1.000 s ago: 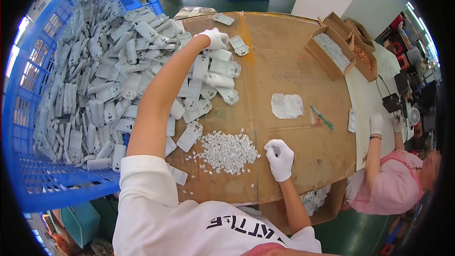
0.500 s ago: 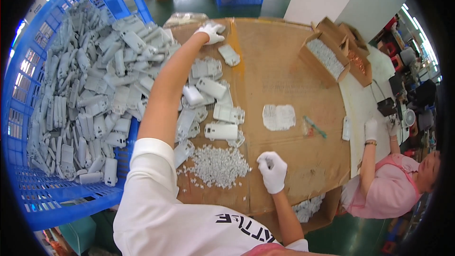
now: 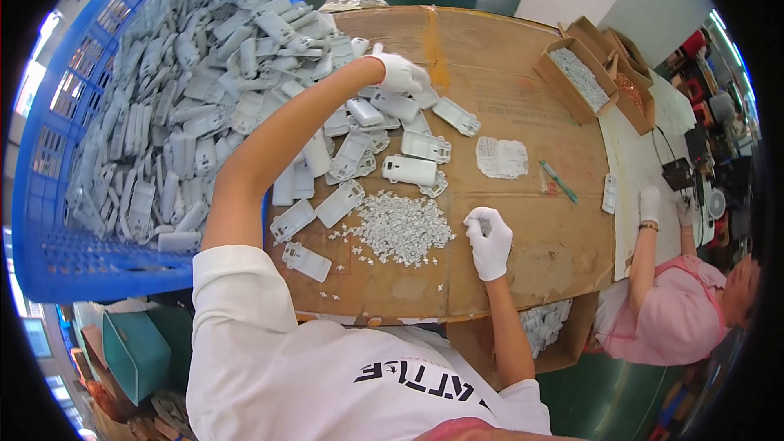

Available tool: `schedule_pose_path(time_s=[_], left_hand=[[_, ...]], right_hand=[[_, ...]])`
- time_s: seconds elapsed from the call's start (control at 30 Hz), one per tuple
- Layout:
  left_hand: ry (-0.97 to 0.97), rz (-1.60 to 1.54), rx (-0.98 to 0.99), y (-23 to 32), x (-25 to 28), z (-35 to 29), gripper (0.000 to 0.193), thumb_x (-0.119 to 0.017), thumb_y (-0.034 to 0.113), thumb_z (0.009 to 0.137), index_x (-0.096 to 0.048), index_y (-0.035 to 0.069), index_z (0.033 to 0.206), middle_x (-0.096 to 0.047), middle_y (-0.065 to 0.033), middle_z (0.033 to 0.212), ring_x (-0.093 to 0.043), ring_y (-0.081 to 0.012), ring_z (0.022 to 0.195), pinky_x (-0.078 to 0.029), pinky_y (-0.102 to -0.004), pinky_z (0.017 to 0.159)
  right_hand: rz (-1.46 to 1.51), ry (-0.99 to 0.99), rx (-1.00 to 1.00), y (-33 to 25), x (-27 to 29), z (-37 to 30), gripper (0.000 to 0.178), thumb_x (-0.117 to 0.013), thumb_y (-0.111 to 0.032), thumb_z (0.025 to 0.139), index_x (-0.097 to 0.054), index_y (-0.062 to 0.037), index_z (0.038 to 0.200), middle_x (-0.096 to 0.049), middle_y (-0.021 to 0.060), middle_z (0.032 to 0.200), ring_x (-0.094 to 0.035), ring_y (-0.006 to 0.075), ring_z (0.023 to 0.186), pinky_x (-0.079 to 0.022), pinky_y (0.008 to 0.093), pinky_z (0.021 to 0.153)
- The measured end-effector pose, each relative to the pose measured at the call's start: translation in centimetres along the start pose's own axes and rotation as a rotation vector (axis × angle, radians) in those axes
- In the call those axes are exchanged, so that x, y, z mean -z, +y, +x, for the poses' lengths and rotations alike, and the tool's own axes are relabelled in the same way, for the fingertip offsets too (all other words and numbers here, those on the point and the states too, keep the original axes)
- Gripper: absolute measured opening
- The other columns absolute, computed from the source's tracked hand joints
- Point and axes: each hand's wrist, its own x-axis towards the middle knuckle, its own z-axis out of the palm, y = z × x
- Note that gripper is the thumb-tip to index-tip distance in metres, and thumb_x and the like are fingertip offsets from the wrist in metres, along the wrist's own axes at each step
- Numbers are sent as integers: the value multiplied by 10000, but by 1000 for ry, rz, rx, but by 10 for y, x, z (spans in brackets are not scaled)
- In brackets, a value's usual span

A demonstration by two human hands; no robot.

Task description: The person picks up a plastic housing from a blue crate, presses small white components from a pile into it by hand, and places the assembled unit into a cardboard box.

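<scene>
My left hand (image 3: pixel 402 73), in a white glove, reaches out over the far end of a loose group of pale grey plastic housings (image 3: pixel 410 171) on the cardboard-covered table. Its fingers are blurred and partly hidden, close against a housing beneath them. My right hand (image 3: pixel 490 243), also gloved, is curled above the cardboard with fingertips meeting the thumb; what sits inside, if anything, is too small to make out. Just left of it lies a heap of tiny pale plastic parts (image 3: pixel 404 229). A single housing (image 3: pixel 456 117) lies at the right of the group.
A big blue crate (image 3: pixel 98 273) full of housings stands at left. On the table are a crumpled white sheet (image 3: pixel 502 158) and a green pen (image 3: pixel 559 182). Open cardboard boxes (image 3: pixel 576 82) with small parts stand far right. A co-worker (image 3: pixel 670 310) in pink works at right.
My left hand has come back toward me from the table's far edge, and the far housings are bunched closer. My right hand keeps its curl. The whole view has shifted.
</scene>
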Motion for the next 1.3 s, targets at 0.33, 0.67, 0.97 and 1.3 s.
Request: schedule_pose_path(time_s=[0.33, 0.67, 0.97, 1.3], left_hand=[[527, 326, 845, -172, -5, -116, 537, -511, 605, 870, -603, 310, 1309, -554, -45, 1414, -527, -288, 1290, -372, -642, 1009], [175, -3, 530, -94, -53, -128, 466, -488, 538, 877, -674, 251, 1193, -682, -116, 1199, -658, -319, 1101, -506, -469, 931], [452, 98, 734, -61, 18, -96, 431, -613, 397, 814, -724, 151, 1149, -704, -148, 1140, -695, -313, 1014, -563, -413, 849], [337, 28, 796, -128, -12, -113, 628, -557, 668, 808, -596, 365, 1357, -446, -162, 1456, -425, -378, 1359, -354, -577, 1086]], right_hand=[[-30, -3, -11, -1, 1, -3, 88, -613, 56, 880, -647, -12, 924, -653, -2, 767, -562, 34, 650, -469, 209, 601], [-17, -22, 35, -5, 0, 0, 92, -604, 49, 889, -648, -20, 932, -633, -20, 753, -543, 25, 633, -452, 204, 579], [30, -7, 58, -1, -1, 2, 73, -607, 32, 898, -647, -19, 932, -635, -15, 761, -546, 28, 655, -456, 202, 598], [-17, 8, 10, -2, 0, -6, 67, -623, 26, 887, -651, -28, 915, -633, -9, 727, -560, 41, 638, -466, 217, 592]])
